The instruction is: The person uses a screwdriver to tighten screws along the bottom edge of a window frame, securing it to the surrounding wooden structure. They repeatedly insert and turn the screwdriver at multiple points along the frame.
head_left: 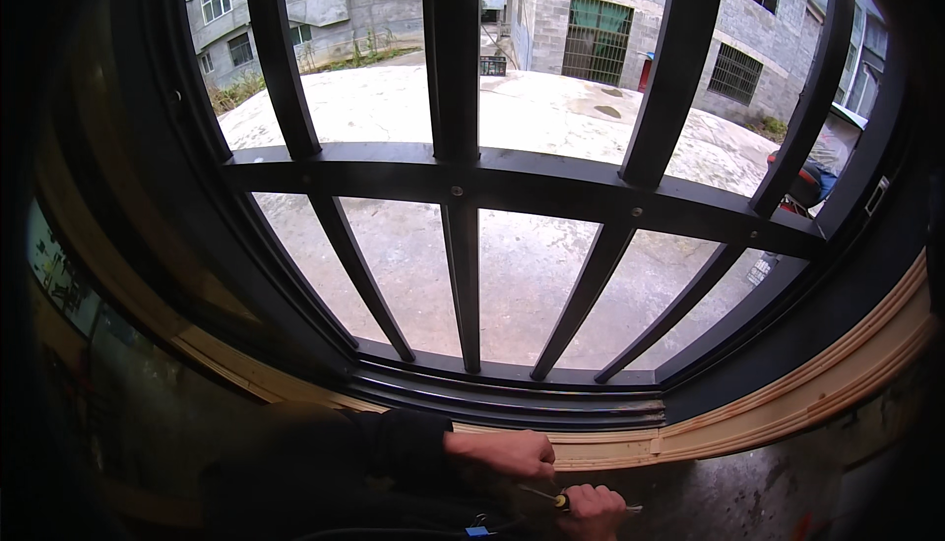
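Note:
My left hand (507,451) reaches in from a dark sleeve, just below the wooden trim of the window. Its fingers are curled closed, and whatever they may hold is hidden. Lower and a little to the right, my right hand (596,513) is wrapped round what looks like a screwdriver (562,503). A yellow and dark part of its handle shows beside the fingers. The thin metal shaft points left, toward the space below my left hand, without visibly touching it. A pale end sticks out on the other side of the fist.
A window with black metal bars (456,275) rises in front of me. Its dark sill track (512,403) sits above light wooden trim (600,450). Outside are a concrete yard (551,285) and grey block buildings (532,24). A small blue object (476,531) lies at the lower edge.

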A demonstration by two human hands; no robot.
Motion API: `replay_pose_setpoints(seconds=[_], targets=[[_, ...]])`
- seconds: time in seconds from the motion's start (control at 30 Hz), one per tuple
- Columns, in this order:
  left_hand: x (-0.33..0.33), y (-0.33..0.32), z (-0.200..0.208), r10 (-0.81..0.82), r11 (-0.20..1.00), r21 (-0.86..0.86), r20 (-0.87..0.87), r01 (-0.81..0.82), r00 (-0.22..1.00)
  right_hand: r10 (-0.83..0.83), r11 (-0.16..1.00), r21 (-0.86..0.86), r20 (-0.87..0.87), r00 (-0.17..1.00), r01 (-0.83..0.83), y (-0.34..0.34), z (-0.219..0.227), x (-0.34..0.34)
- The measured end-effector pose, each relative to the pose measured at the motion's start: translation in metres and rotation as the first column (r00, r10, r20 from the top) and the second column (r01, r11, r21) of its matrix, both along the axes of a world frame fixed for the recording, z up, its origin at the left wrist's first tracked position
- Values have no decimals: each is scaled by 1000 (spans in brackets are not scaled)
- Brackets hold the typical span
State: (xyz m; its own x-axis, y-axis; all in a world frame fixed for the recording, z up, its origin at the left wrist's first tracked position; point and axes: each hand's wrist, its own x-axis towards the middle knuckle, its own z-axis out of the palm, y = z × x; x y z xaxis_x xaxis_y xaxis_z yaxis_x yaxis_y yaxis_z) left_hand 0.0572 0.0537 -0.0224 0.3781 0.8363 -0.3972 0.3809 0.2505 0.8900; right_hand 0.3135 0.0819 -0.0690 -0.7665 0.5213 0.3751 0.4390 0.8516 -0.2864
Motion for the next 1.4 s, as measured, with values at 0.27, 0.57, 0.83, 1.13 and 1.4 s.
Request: replay_pose_setpoints(seconds=[0.27,0.57,0.83,1.13,1.4], targets=[[-11,3,0,7,999,42,-26,-5,1000,17,995,-96,-91,996,-26,5,6,6],[-16,37,34,415,908,-71,4,-414,910,-389,865,-456,-342,856,211,-3,2,26],[-2,56,33,452,890,-54,-18,-452,892,-385,866,-445,-301,873,229,-7,-4,29],[-6,58,30,350,912,362,-445,-192,824,-336,886,-426,-314,888,184,-2,-9,24],[0,72,25,236,879,455,-671,139,703,-342,874,-453,-318,884,175,1,-6,22]])
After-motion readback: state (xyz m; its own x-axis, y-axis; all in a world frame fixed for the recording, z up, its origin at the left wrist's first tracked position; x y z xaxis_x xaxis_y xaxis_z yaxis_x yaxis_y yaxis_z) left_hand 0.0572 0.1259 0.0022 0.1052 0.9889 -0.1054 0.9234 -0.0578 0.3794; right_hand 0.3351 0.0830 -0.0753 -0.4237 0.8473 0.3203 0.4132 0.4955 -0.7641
